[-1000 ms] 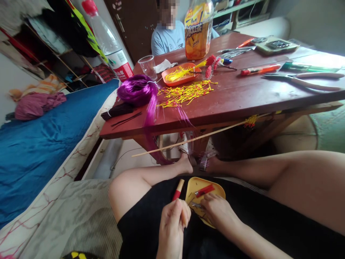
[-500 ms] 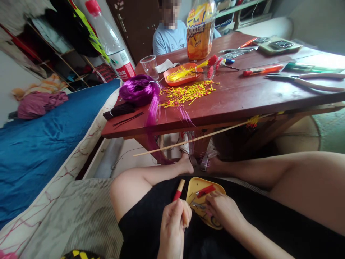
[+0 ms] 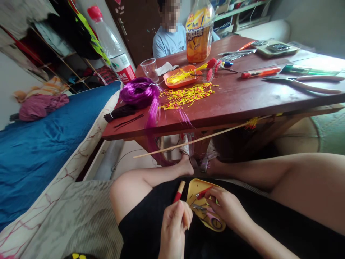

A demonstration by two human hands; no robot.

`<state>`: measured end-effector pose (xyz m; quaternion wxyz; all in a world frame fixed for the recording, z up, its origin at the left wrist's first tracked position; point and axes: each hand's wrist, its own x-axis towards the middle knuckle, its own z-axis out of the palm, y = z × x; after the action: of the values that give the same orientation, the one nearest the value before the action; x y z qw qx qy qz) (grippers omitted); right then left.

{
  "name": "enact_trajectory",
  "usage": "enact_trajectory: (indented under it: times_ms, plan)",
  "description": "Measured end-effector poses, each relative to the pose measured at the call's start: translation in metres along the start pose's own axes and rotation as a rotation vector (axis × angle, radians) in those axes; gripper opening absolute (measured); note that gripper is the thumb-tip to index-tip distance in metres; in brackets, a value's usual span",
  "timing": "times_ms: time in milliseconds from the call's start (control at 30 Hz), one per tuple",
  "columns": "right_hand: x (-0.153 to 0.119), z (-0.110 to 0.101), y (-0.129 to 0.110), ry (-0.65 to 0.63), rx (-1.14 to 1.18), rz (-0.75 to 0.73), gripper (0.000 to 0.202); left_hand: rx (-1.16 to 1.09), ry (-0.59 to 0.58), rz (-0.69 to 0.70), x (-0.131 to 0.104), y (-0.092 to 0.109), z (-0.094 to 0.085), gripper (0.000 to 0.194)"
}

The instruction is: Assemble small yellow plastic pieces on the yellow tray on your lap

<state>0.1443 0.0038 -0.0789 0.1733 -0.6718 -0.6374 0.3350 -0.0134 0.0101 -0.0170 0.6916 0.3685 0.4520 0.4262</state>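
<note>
My left hand (image 3: pixel 176 220) is closed in a fist over my lap, around a thin dark stem that shows only as short bits at its edge. A red-and-tan rod (image 3: pixel 179 191) sticks up just beyond this fist; I cannot tell whether the fist grips it. My right hand (image 3: pixel 225 203) is over the yellow tray (image 3: pixel 192 184), its fingers closed on the end of a slim red lighter (image 3: pixel 202 193). Below that hand, scissors (image 3: pixel 214 220) with pink and dark handles lie in the tray among small dark bits.
On the red-brown table (image 3: pixel 231 104) are purple thread (image 3: pixel 137 91), yellow red-tipped stamens (image 3: pixel 188 94), an orange dish (image 3: pixel 172 85), pliers (image 3: pixel 299 80) and large bottles (image 3: pixel 199 39). A thin stick (image 3: pixel 183 144) juts past the near edge. A person (image 3: pixel 169 41) sits opposite.
My right hand has risen slightly from the tray's contents, uncovering more of the scissors. The red lighter is tilted more steeply under its fingers. My left fist has hardly moved.
</note>
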Motion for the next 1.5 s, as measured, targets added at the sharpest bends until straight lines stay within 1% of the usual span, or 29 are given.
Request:
enact_trajectory:
  times_ms: [167,233,267,300,367,400,433,500,533,567,600,633,700,767,833,900,1000,1133,1233,1300,1400,1500]
  plan:
    - [0.001,0.002,0.005,0.071,0.016,-0.007,0.018,0.011,0.003,-0.006,0.000,0.002,0.001,0.050]
    - [0.003,-0.003,0.005,0.116,0.025,-0.026,0.017,0.017,0.002,-0.005,0.000,0.001,0.000,0.051]
    - [0.005,-0.010,0.004,0.149,0.030,-0.039,0.016,0.020,0.001,-0.005,0.001,0.000,-0.001,0.051]
    - [0.006,-0.021,0.003,0.188,0.037,-0.052,0.016,0.020,-0.002,-0.003,0.001,-0.001,-0.002,0.051]
    - [0.010,-0.054,-0.005,0.339,0.048,-0.111,0.017,0.013,-0.016,0.009,0.003,-0.005,-0.004,0.051]
    - [0.012,-0.074,-0.010,0.444,0.052,-0.153,0.016,0.009,-0.023,0.019,0.004,-0.007,-0.005,0.051]
    - [0.015,-0.095,-0.016,0.656,0.047,-0.242,0.013,0.005,-0.029,0.029,0.006,-0.008,-0.006,0.052]
    - [0.021,-0.135,-0.030,0.867,0.011,-0.304,0.010,-0.004,-0.042,0.037,0.008,-0.011,-0.006,0.053]
    - [0.026,-0.153,-0.037,0.976,-0.053,-0.345,0.010,-0.008,-0.050,0.032,0.009,-0.011,-0.006,0.053]
    - [0.032,-0.169,-0.044,1.025,-0.118,-0.388,0.010,-0.010,-0.055,0.026,0.009,-0.011,-0.006,0.053]
    - [0.040,-0.183,-0.050,1.035,-0.192,-0.419,0.011,-0.011,-0.058,0.019,0.009,-0.011,-0.005,0.054]
    - [0.049,-0.195,-0.055,1.004,-0.276,-0.446,0.011,-0.009,-0.057,0.014,0.009,-0.011,-0.005,0.054]
    - [0.072,-0.212,-0.061,0.861,-0.440,-0.431,0.011,-0.002,-0.053,0.012,0.008,-0.010,-0.006,0.054]
    - [0.094,-0.223,-0.064,0.734,-0.537,-0.426,0.011,0.008,-0.046,0.013,0.007,-0.011,-0.007,0.055]
    - [0.111,-0.228,-0.065,0.655,-0.618,-0.419,0.012,0.015,-0.042,0.016,0.006,-0.011,-0.008,0.055]
    - [0.122,-0.230,-0.067,0.594,-0.714,-0.412,0.017,0.015,-0.039,0.010,0.006,-0.011,-0.008,0.056]
    - [0.129,-0.231,-0.074,0.495,-0.865,-0.404,0.022,0.000,-0.043,-0.007,0.006,-0.010,-0.008,0.055]
    - [0.132,-0.230,-0.083,0.385,-1.008,-0.370,0.020,-0.024,-0.043,-0.003,0.006,-0.008,-0.007,0.053]
    - [0.135,-0.227,-0.084,0.368,-1.027,-0.370,0.018,-0.035,-0.050,0.010,0.005,-0.009,-0.008,0.053]
    - [0.136,-0.226,-0.081,0.395,-0.993,-0.374,0.016,-0.036,-0.058,0.018,0.004,-0.011,-0.009,0.053]
    - [0.135,-0.231,-0.077,0.481,-0.891,-0.359,0.017,-0.036,-0.061,0.024,0.004,-0.012,-0.010,0.053]
    - [0.119,-0.238,-0.075,0.586,-0.752,-0.345,0.025,-0.057,-0.059,0.016,0.005,-0.009,-0.008,0.052]
